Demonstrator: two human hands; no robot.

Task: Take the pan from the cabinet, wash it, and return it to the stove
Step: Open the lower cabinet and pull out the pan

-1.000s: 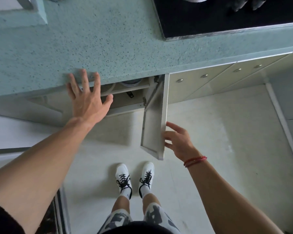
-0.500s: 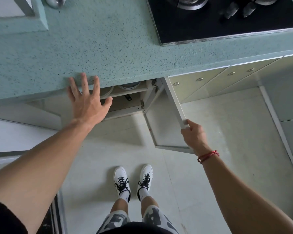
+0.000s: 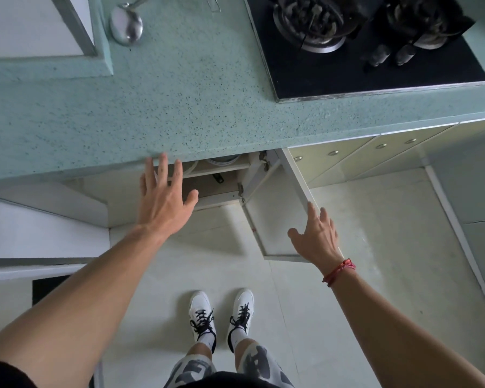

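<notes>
The cabinet under the green speckled counter stands open, its white door swung out to the right. Inside, a shelf carries a round white rim; a dark handle-like piece shows below it. I cannot tell whether that is the pan. My left hand is spread flat, fingertips at the counter's front edge, in front of the cabinet opening. My right hand has its fingers apart, fingertips against the open door's outer edge. The black gas stove sits on the counter at the upper right.
A metal ladle lies on the counter at the upper left beside a raised ledge. Closed cream drawer fronts with round knobs run right of the open door. My feet in white sneakers stand on the pale tiled floor.
The cabinet door has swung wider open to the right. My right hand has loosened from gripping its edge to open fingers. The view has tilted up, showing more of the stove.
</notes>
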